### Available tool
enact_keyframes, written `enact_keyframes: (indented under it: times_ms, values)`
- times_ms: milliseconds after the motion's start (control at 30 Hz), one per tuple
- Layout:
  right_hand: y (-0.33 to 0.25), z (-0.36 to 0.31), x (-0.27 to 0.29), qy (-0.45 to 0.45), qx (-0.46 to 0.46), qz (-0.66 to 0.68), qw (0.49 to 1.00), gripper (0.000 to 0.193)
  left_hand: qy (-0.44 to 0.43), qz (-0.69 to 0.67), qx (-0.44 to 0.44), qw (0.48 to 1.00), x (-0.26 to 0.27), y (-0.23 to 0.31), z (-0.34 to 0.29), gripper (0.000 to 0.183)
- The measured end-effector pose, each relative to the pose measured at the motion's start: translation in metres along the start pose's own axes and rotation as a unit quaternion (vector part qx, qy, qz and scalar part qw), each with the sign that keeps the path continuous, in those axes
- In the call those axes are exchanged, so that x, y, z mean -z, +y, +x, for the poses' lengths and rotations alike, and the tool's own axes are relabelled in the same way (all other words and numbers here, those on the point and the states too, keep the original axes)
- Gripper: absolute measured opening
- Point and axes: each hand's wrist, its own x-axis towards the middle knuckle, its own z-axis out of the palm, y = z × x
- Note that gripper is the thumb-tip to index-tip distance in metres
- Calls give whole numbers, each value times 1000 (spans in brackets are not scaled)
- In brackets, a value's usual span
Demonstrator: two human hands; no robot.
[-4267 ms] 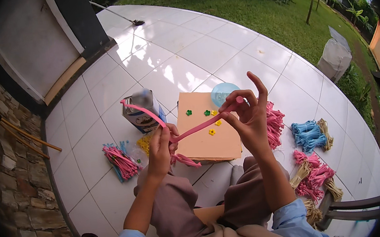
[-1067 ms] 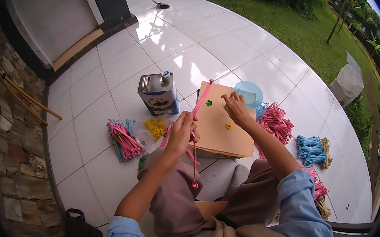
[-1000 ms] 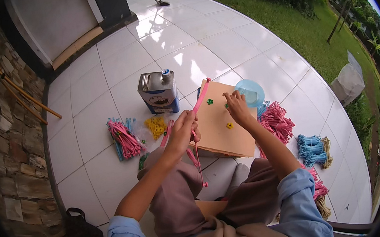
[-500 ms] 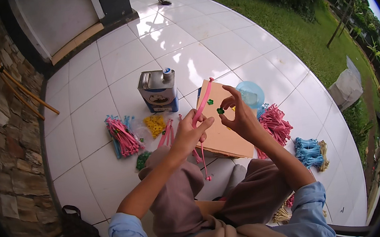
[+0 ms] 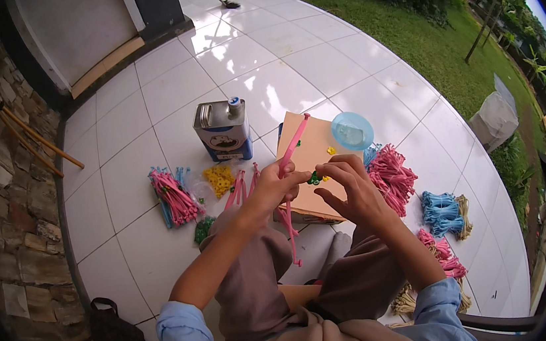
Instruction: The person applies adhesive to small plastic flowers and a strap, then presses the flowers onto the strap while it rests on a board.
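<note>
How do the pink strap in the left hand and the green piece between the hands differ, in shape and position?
The pink strap is long and narrow; the green piece is small and compact. The pink strap sticks up past the left hand; the green piece sits between that hand and the right hand.

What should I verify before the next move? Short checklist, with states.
1. Left hand grip closed around the pink strip: ok.
2. Green flower up at the fingertips: ok.
3. Right hand grip firm on the green flower: cannot tell, both hands' fingertips crowd it.
4. Cardboard surface free of loose pieces: not ok, a yellow flower lies on it.
5. Metal can upright and apart from the hands: ok.
6. Blue dish apart from the hands: ok.
</note>
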Motion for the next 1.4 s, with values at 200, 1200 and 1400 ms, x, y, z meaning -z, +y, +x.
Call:
enact_keyframes:
  times_ms: [200,1200,1400]
  values:
    - [0,1,4,7,5,-5,1000,53,-48,-33,11,998,-6,1,-1,23]
    - [0,20,-10,202,-454,506,705,48,-26,61,-132,989,-30,-6,-7,18]
    - [-2,24,-15,208,-440,480,730,46,-15,65,-137,988,-27,-7,-7,17]
